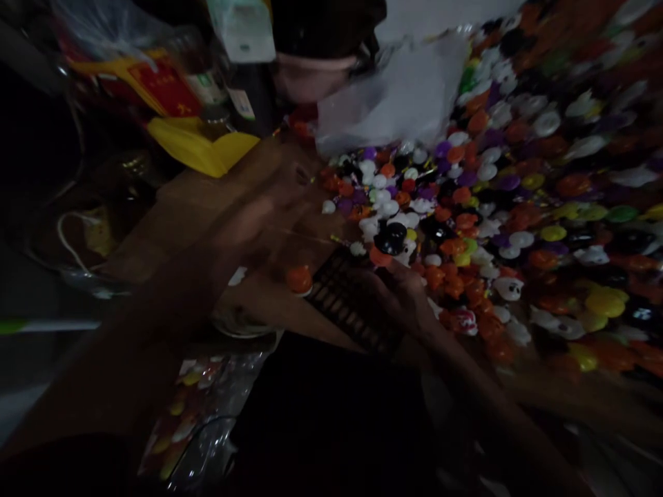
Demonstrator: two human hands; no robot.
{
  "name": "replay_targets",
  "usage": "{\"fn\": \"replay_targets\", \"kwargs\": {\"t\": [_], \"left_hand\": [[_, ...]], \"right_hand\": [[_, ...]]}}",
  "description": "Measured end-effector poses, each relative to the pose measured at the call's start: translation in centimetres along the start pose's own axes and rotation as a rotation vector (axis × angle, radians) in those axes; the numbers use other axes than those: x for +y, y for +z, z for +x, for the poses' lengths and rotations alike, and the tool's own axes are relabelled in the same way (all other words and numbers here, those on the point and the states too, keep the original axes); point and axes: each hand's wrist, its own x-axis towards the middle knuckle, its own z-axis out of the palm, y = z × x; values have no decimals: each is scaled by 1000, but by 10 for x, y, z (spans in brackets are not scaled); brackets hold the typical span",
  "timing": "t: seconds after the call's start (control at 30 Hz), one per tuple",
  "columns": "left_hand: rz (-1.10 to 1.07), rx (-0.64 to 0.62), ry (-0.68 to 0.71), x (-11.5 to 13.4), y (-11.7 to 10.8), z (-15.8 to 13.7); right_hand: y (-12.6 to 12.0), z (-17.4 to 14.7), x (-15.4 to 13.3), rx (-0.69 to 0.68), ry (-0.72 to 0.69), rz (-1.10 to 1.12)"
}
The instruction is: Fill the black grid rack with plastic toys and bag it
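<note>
My left hand (256,214) reaches over the brown tabletop, smeared by motion, so its fingers and anything in them are unclear. To the right, my right hand (407,297) hovers at or rests on a black slotted tray (347,297); its fingers look apart, and no held thing can be made out. Just beyond those fingertips sits a shiny black figure (391,238) above an orange piece (380,257). A small orange pumpkin-like toy (299,279) with a white base lies at the tray's left end. The picture is dark.
A large pile of small Halloween toys (466,228) covers the table's right side. Behind it lies a translucent plastic bag (388,103). A yellow sheet (202,146) is at the back left. Below the front edge is a clear bag of toys (202,407).
</note>
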Motion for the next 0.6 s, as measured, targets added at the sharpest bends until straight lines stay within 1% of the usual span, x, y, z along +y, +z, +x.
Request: {"fn": "replay_targets", "kwargs": {"t": [0.07,0.13,0.23,0.3,0.37,0.43,0.53,0.6], "left_hand": [[-14,-16,-53,0,-14,-14],[-49,-22,-71,2,-27,-35],[-104,-41,-57,4,-43,-80],[-147,-67,-99,4,-49,-111],[-232,-92,-164,4,-50,-135],[-333,-127,-207,5,-47,-151],[-369,-169,-223,7,-39,-162],[-375,-150,-218,7,-33,-164]], "right_hand": [[26,2,6,-2,34,51],[44,8,13,-2,44,95],[63,17,20,-33,96,159],[73,21,23,-70,146,199],[80,21,23,-92,153,189],[83,19,24,-76,122,117],[82,14,24,-41,60,23],[82,12,25,-17,-7,0]]}}
